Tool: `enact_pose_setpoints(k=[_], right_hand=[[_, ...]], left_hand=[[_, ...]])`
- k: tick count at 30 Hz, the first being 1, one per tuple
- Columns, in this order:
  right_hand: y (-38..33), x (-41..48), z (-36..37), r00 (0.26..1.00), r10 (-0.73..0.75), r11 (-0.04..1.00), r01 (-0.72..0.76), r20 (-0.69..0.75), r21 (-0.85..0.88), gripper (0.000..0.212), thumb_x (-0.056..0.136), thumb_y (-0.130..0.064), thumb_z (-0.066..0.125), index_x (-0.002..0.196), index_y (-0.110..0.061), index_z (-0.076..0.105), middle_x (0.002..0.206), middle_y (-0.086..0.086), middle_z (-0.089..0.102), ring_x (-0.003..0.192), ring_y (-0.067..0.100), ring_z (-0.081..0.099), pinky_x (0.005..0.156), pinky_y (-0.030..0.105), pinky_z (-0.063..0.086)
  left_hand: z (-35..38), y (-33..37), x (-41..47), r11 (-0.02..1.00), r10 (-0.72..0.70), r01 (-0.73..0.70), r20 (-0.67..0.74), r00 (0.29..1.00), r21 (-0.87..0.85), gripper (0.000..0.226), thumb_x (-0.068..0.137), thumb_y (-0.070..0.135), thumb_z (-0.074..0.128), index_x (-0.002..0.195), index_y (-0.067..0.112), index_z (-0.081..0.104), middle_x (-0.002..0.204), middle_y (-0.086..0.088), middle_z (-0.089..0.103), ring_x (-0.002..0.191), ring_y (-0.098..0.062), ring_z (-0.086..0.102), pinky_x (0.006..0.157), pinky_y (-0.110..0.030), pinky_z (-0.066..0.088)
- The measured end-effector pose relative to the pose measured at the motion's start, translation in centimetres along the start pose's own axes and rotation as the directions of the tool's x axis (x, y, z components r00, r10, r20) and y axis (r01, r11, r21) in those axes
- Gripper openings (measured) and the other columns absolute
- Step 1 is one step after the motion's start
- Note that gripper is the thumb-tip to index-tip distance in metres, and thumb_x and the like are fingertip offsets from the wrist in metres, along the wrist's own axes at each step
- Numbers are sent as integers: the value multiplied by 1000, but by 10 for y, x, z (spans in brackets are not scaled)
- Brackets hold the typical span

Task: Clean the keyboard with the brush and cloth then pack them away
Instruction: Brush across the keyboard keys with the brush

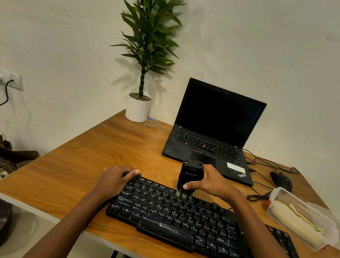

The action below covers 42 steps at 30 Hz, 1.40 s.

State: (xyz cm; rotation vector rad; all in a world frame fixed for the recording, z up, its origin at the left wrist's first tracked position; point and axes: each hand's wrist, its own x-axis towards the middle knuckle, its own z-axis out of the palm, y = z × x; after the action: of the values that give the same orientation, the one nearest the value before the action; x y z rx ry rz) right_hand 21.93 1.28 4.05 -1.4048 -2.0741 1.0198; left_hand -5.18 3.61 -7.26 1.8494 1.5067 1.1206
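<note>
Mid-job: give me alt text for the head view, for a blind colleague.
The right hand holds a black brush bristles-down on the top rows of a keyboard, while the left hand holds its left end. A clear container holding a folded cloth sits at right.

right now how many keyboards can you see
2: the black keyboard at the desk's near edge, with the brush on it, and the laptop's built-in one behind it. None looks hidden.

An open laptop (212, 135), potted plant (145, 58) and mouse (281, 181) sit on the table (94, 150).
</note>
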Motion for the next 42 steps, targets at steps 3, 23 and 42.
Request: enact_pose_setpoints(k=[3,23,42], right_hand=[[-5,2,1,999,-1,1000,1,46,10,44,73,-10,76,105,-26,52,102,-9,60,96,6,58,72,15,47],[1,-5,-23,993,82,992,-74,85,-103,38,70,-5,77,97,-19,54,95,1,61,89,14,61,73,23,54],[-5,19,14,1000,-30,999,29,-10,-27,42,71,-11,79,106,-16,55,98,1,64,90,15,64,74,28,55]], left_hand=[[-2,3,-1,1000,3,-3,0,1000,11,30,81,58,41,91,45,65,98,11,71,92,-10,64,101,-59,35],[-1,2,0,998,7,-7,-4,1000,65,38,88,51,43,102,28,71,104,7,71,97,-13,63,106,-58,29],[-2,4,-2,999,7,-7,2,1000,38,46,82,59,39,100,32,70,105,8,70,97,-12,63,102,-58,35]])
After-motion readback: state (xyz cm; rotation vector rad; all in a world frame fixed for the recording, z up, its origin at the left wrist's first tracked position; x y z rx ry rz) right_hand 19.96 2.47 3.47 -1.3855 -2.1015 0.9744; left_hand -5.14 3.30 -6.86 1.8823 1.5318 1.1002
